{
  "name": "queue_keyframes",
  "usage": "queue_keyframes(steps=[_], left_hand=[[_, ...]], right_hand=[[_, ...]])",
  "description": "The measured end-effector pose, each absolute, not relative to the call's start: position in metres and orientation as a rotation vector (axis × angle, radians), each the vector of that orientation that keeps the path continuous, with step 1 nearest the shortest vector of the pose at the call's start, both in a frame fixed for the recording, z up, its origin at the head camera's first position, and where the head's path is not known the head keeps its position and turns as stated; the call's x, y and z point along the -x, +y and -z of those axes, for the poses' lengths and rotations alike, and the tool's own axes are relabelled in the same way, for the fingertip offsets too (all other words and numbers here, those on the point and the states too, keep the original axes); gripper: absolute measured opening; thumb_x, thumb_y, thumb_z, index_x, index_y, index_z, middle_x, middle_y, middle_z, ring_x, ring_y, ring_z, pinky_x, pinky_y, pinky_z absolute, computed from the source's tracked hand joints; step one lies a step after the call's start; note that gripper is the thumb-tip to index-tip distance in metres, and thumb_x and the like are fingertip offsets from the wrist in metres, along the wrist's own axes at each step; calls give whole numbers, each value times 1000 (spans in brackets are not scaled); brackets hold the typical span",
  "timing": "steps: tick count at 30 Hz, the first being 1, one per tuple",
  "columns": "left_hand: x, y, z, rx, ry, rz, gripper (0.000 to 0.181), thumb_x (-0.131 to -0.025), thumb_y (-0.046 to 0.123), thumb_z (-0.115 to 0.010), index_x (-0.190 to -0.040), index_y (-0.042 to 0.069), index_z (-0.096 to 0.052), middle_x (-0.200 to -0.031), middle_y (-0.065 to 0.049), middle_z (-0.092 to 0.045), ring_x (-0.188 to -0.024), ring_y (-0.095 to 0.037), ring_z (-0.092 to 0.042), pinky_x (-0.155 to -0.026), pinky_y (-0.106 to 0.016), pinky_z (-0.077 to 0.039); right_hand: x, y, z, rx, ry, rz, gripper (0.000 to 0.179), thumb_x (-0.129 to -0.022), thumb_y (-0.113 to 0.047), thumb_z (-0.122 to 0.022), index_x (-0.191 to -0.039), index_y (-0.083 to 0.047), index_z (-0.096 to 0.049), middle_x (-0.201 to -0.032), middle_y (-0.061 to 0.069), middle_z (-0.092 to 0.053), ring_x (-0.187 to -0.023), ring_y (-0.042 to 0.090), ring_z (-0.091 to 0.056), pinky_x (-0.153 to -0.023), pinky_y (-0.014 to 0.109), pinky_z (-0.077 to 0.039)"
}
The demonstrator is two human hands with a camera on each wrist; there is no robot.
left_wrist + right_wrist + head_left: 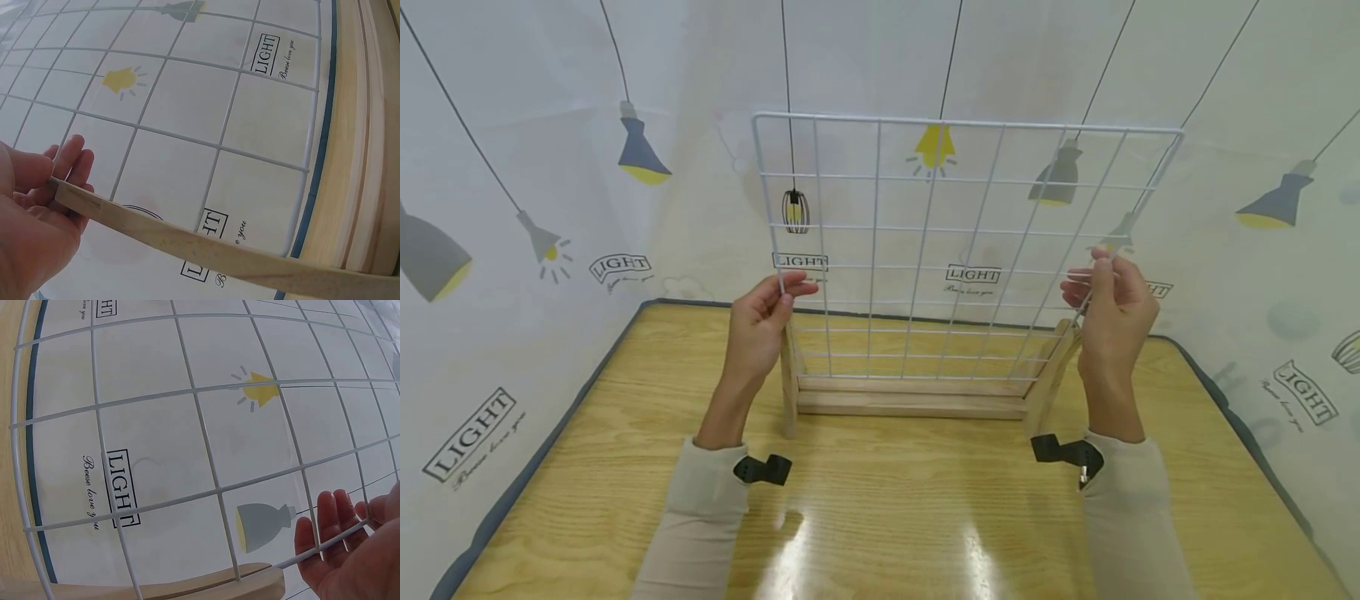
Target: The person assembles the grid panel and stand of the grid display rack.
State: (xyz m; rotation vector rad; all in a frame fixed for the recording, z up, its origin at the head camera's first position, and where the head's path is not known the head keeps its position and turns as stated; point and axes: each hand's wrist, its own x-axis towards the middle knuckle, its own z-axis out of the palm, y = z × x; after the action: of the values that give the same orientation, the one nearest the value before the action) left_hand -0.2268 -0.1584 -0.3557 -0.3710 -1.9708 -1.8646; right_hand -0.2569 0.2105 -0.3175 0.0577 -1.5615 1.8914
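A white wire grid panel (910, 225) stands upright between the two side posts of a wooden stand (910, 404). My left hand (762, 321) pinches the panel's left edge wire between thumb and fingers, just above the top of the left post (156, 231). On the other side, my right hand (1116, 312) grips the right edge wire above the right post (1051, 379). In the right wrist view, the fingers (331, 519) curl round that edge wire. The panel's lower edge lies close to the stand's crossbar; whether it sits in a groove I cannot tell.
The stand rests on a wood-grain table (910, 508) with a dark blue edge line at the back and sides. Behind it hangs a white cloth (865, 50) printed with lamps and the word LIGHT. Black straps (763, 469) are on both wrists.
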Motion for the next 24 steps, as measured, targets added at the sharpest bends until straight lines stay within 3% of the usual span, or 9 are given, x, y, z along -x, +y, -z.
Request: queue_keyframes(steps=[4, 7, 10, 14, 24], left_hand=[[226, -158, 355, 371, -1978, 1864, 30, -102, -6, -43, -127, -6, -60, -117, -29, -66, -78, -6, -56, -62, -23, -31], [225, -158, 356, 368, -1980, 1870, 30, -102, -6, -43, -127, -6, -60, -117, -29, -65, -89, -6, -60, -64, -23, -33], [226, -159, 357, 366, -1983, 1875, 30, -103, -4, -43, -127, -6, -59, -118, -29, -65, -77, -6, -54, -61, -23, -31], [227, -159, 358, 350, -1987, 1889, 30, -103, -2, -43, -128, -6, -59, -117, -27, -66, -61, -10, -31, -55, -26, -24], [226, -160, 358, 361, -2001, 1875, 30, -104, -3, -42, -128, -6, -58, -117, -26, -66, -57, -7, -26, -55, -25, -25]], right_hand=[[257, 210, 318, -54, -1553, -1898, 17, -98, -16, -63, -105, -4, -72, -79, 5, -72, -66, 14, -70, -64, 22, -58], [258, 210, 319, -54, -1548, -1901, 16, -98, -16, -63, -105, -4, -72, -78, 5, -72, -65, 14, -70, -63, 22, -58], [258, 210, 320, -50, -1551, -1907, 17, -98, -17, -63, -105, -4, -72, -79, 5, -72, -66, 14, -70, -63, 21, -58], [257, 210, 321, -48, -1554, -1912, 17, -98, -17, -63, -106, -5, -71, -79, 5, -72, -66, 14, -70, -64, 21, -58], [257, 210, 324, -65, -1569, -1888, 17, -99, -18, -62, -106, -5, -72, -79, 4, -71, -66, 14, -70, -65, 22, -58]])
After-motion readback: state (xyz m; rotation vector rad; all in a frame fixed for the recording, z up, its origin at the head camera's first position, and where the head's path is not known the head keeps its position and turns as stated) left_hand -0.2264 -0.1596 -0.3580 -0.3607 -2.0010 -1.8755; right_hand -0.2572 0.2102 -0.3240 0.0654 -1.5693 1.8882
